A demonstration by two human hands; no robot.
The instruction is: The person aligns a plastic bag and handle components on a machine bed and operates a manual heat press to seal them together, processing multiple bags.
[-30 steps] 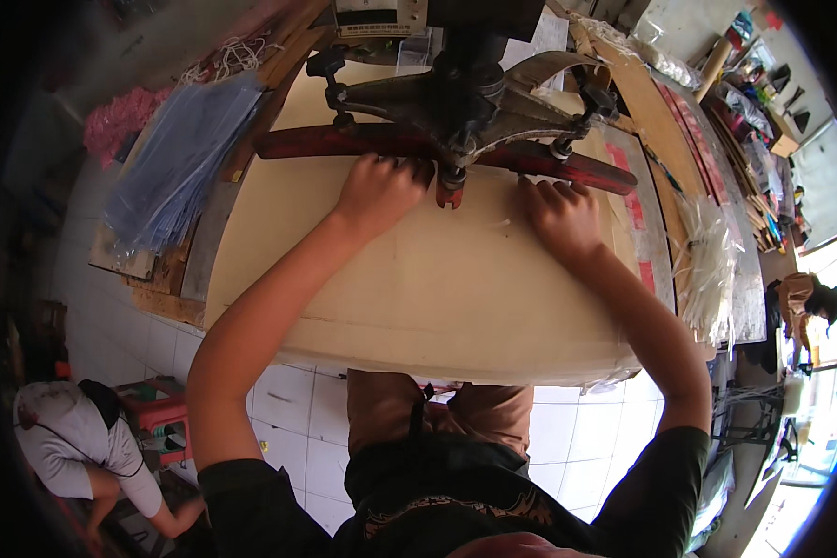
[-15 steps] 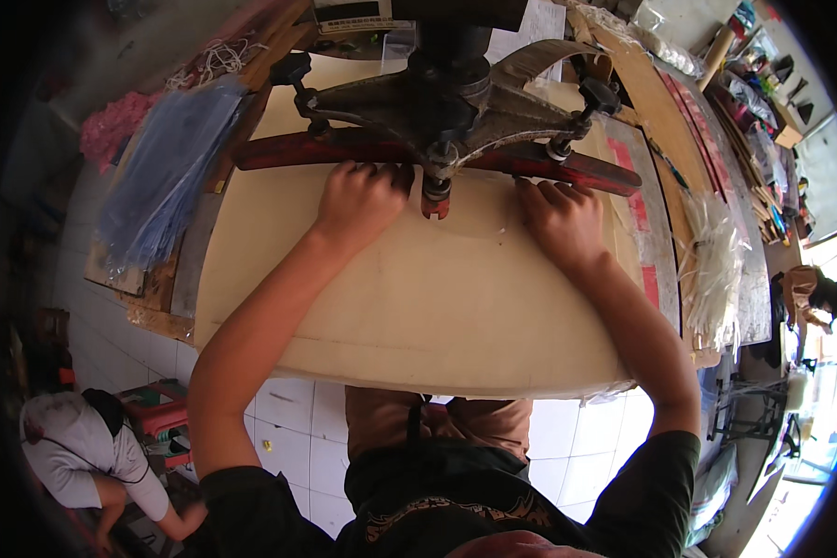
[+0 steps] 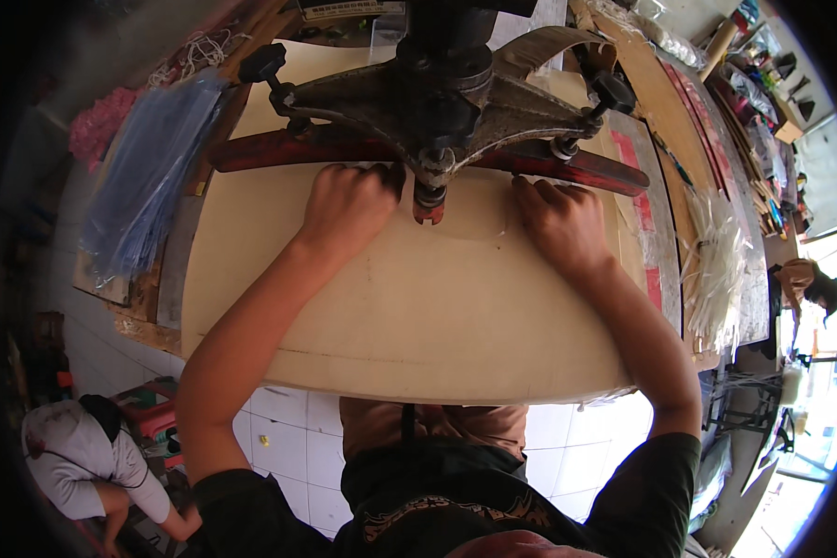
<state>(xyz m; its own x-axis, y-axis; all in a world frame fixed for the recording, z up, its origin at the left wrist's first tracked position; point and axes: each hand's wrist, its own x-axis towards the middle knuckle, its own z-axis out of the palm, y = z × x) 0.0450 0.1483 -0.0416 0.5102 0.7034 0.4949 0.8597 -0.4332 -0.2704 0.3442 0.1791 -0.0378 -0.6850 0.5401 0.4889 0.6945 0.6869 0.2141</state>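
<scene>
A large tan sheet (image 3: 418,307) lies before me, its curved-looking front edge near my waist. Over its far part stands a dark metal machine head (image 3: 442,112) with spread arms and black knobs, carrying a long red bar (image 3: 298,149). My left hand (image 3: 352,209) rests on the sheet left of the short red-tipped post (image 3: 428,209), fingers curled in at the bar. To the right of that post, my right hand (image 3: 563,223) is curled the same way, knuckles up close under the bar. The fingertips of both hands are hidden, so what they grip cannot be made out.
Bluish clear plastic sheets (image 3: 153,177) lie at the left, with a pink bundle (image 3: 100,128) beyond. Whitish strips (image 3: 716,270) hang over wooden boards on the right. Another person (image 3: 88,456) bends down at lower left, beside red stools (image 3: 149,418).
The view has shifted slightly, so the bar's left end and the sheet's left edge appear farther left. My left hand appears a little farther left; both hands keep their curled pose at the bar.
</scene>
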